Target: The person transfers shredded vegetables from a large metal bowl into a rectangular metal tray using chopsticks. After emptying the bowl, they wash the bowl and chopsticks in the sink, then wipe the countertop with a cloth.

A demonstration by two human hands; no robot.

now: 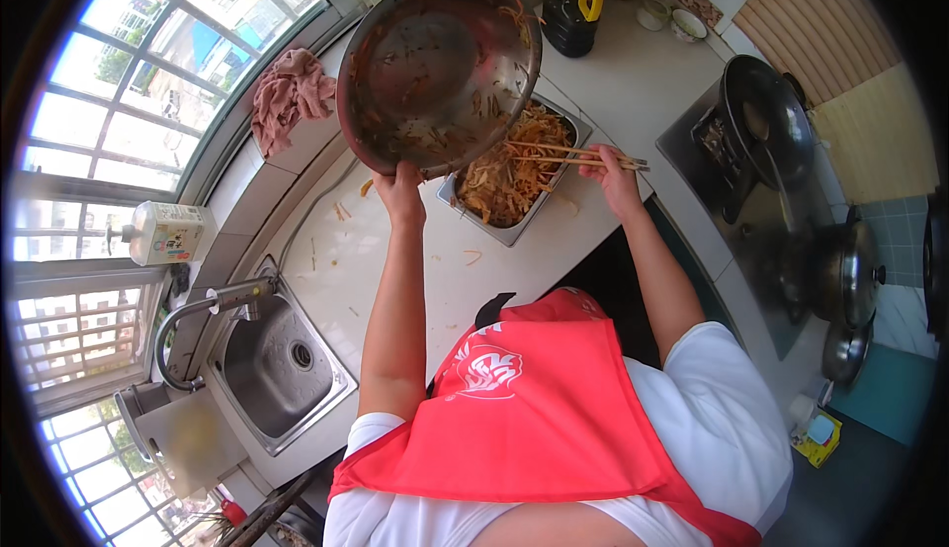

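Observation:
My left hand grips the near rim of a large metal basin, which is tilted so that its inside faces me. Shreds of vegetable cling to the basin's wall and floor. Beneath its lower right edge sits a rectangular stainless steel tray on the counter, heaped with shredded orange and pale vegetables. In my right hand is a pair of wooden chopsticks, their tips over the shreds in the tray. The basin hides the tray's far left part.
Stray shreds lie on the white countertop. At left are a sink with a faucet, a plastic jug and a pink cloth. A dark bottle stands behind. The stove at right holds a wok and a lidded pot.

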